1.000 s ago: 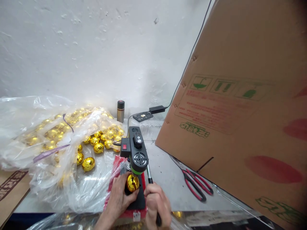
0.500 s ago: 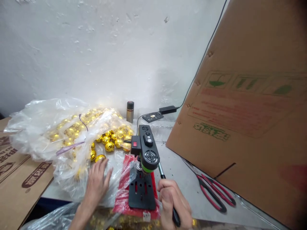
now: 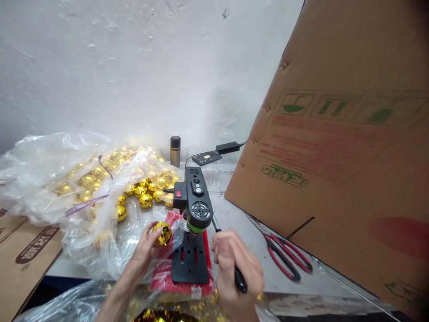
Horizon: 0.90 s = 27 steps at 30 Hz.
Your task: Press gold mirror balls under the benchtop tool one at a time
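Note:
Between the thumb and fingers of my left hand point(image 3: 142, 250) is a gold mirrored ball point(image 3: 162, 234), just left of a small black bench drill press point(image 3: 198, 203). My right hand point(image 3: 236, 268) is wrapped round the black-gripped lever point(image 3: 240, 279) at the machine's right side. Beneath the drill head, the slotted black base plate point(image 3: 189, 264) has nothing on it. It stands on red plastic point(image 3: 161, 277). More gold balls point(image 3: 145, 200) spill from a clear plastic bag point(image 3: 36, 179) behind my left hand.
Red-and-black scissors point(image 3: 284, 257) lie on the table at right, beside a big leaning cardboard box point(image 3: 335, 179). A dark-capped bottle point(image 3: 175, 152), a phone-like black slab point(image 3: 207, 157) and a power adapter point(image 3: 229, 147) stand near the wall. Printed cardboard point(image 3: 36, 255) is at left.
My left hand has taken a gold ball from the pile's front and brought it right, towards the drill press. My right hand keeps hold of the lever. The camera view has shifted slightly.

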Tool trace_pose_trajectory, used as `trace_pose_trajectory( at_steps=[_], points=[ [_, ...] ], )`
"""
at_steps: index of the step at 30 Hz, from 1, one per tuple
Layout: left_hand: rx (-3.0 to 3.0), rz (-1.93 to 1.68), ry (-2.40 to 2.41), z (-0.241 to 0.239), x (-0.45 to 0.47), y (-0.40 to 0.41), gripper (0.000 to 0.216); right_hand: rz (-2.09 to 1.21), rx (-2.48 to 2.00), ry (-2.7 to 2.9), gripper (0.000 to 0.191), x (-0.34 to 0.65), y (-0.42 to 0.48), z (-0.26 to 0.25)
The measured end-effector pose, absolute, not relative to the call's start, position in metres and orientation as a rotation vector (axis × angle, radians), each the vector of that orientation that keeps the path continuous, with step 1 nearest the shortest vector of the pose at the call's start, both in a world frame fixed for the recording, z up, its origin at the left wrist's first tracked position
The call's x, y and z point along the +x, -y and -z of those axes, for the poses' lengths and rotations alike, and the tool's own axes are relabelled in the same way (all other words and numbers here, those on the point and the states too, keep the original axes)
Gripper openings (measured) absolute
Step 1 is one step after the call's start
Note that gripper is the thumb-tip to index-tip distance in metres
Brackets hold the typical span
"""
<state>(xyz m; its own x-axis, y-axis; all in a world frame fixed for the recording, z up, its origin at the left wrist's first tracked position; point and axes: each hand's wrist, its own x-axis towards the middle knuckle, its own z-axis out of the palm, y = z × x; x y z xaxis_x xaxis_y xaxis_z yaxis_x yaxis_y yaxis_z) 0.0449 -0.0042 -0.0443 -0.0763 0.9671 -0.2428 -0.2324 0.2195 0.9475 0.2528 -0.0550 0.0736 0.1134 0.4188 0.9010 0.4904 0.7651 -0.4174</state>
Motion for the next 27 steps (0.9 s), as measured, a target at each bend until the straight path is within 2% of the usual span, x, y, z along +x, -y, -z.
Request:
trace_pose_trajectory(
  at_steps=[6,10,13,21,27],
  points=[
    [1.154,-1.240,-1.330,0.084,0.091,0.020,0.073,0.091,-0.771,1.550,0.029,0.256,0.051,-0.092],
    [1.407,-1.318,-1.486,0.103,0.102,0.026,0.061,0.091,-0.780,1.573,0.029,0.256,0.053,-0.091],
    [1.521,-1.296,-1.531,0.105,0.106,0.029,0.056,0.086,-0.790,1.579,0.029,0.255,0.055,-0.088],
    [1.601,-1.280,-1.453,0.106,0.110,0.022,0.062,0.090,-0.818,1.591,0.029,0.255,0.059,-0.081],
    [1.640,-1.299,-1.395,0.100,0.111,0.018,0.056,0.082,-0.825,1.579,0.029,0.255,0.060,-0.079]
  ],
)
